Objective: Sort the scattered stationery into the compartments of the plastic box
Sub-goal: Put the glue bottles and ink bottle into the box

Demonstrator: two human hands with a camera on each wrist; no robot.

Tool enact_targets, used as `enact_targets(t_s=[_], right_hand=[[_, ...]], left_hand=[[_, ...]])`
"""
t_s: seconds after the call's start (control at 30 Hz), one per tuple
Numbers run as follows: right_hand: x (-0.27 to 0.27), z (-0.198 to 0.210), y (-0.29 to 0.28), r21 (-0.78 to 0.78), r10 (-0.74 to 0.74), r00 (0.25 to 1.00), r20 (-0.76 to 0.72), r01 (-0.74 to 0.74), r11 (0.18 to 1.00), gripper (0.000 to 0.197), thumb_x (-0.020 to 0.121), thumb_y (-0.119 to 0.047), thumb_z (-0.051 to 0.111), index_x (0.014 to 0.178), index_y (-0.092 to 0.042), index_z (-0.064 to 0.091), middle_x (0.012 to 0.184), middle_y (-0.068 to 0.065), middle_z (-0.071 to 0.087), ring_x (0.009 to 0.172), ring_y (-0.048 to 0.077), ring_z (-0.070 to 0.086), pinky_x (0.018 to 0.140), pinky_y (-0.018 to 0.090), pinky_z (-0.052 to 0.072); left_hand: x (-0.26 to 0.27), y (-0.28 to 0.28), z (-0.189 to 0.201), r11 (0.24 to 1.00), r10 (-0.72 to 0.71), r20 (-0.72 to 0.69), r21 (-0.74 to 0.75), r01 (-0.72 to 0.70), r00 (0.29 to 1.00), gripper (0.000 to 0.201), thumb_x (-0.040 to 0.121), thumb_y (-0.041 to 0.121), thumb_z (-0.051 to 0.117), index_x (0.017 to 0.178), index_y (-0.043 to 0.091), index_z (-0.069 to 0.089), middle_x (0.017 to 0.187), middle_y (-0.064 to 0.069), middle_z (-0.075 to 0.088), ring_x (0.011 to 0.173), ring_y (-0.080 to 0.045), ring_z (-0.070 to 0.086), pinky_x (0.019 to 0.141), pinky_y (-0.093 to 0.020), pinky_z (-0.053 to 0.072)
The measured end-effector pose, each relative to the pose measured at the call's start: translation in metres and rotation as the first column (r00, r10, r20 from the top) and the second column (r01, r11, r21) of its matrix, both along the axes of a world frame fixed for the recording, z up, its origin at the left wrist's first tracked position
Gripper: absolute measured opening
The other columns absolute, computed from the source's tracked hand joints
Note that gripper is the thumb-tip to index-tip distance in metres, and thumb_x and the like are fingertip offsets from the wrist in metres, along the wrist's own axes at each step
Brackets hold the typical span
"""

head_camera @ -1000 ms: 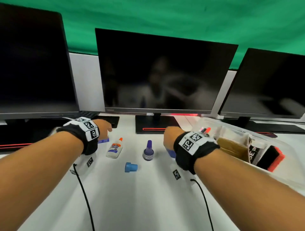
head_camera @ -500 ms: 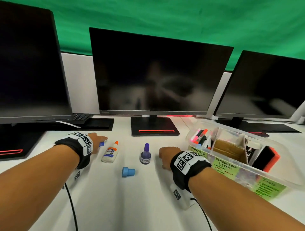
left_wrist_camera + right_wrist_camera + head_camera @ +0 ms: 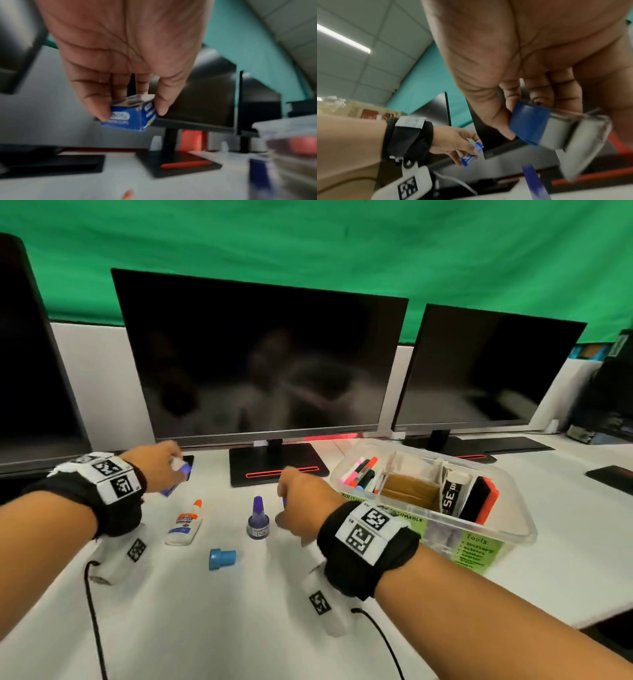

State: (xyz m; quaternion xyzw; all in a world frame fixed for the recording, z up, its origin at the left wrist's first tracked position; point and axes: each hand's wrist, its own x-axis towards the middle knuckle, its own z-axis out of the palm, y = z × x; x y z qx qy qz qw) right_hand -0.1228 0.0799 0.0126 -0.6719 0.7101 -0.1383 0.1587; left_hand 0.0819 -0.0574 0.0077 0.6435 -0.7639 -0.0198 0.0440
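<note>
The left hand pinches a small blue paper-clip box between thumb and fingertips, held clear of the white table at the left of the head view; gripping it by its sides from above likely keeps it level for lowering into a slot. The right hand, at the centre of that view, curls thumb and fingers round a small clear case with a blue end, also lifted; what it contains is too blurred to tell. The plastic box sits at centre right, just beside the right hand, its left compartment holding markers, a brown cardboard piece in the middle one, dark tools to the right; green labels on its near wall suggest where each sort belongs. Lying loose on the table, lower centre of the frame, are a glue bottle on its side, an upright purple ink bottle and a blue cap-like piece; these appear yet to be sorted.
</note>
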Motion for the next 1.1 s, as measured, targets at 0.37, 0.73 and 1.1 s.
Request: enact_targets(t_s=[0.37, 0.73, 1.1], right_hand=[[-0.147, 0.098, 0.05, -0.266, -0.403, 0.852, 0.335, 0.496, 0.827, 0.023, 0.087, -0.009, 0.058, 0.103, -0.017, 0.044, 0.095, 0.007, 0.05, 0.08, 0.032, 0.062, 0.065, 0.053, 0.058], [-0.204, 0.053, 0.06, 0.14, -0.579, 0.775, 0.254, 0.563, 0.815, 0.041, 0.084, 0.0, 0.066, 0.119, -0.016, 0.051, 0.093, 0.015, 0.064, 0.09, 0.033, 0.064, 0.089, 0.057, 0.051], [-0.203, 0.043, 0.035, 0.322, -0.576, 0.786, 0.223, 0.499, 0.805, 0.01, 0.086, 0.013, 0.051, 0.091, 0.009, 0.06, 0.081, 0.023, 0.063, 0.073, 0.036, 0.063, 0.091, 0.052, 0.051]], left_hand=[[-0.145, 0.09, 0.051, 0.84, -0.538, -0.251, -0.087, 0.535, 0.805, 0.031, 0.086, 0.039, 0.062, 0.114, 0.032, 0.052, 0.102, 0.008, 0.065, 0.09, -0.014, 0.063, 0.08, -0.028, 0.052], [-0.194, 0.099, 0.028, 0.772, -0.566, -0.424, 0.027, 0.635, 0.707, 0.032, 0.092, 0.036, 0.054, 0.123, 0.03, 0.046, 0.102, 0.005, 0.062, 0.071, -0.004, 0.058, 0.052, -0.017, 0.042], [-0.193, 0.107, 0.018, 0.738, -0.6, -0.421, 0.037, 0.674, 0.68, 0.028, 0.09, 0.038, 0.056, 0.117, 0.034, 0.052, 0.096, 0.008, 0.058, 0.073, -0.003, 0.056, 0.056, -0.015, 0.042]])
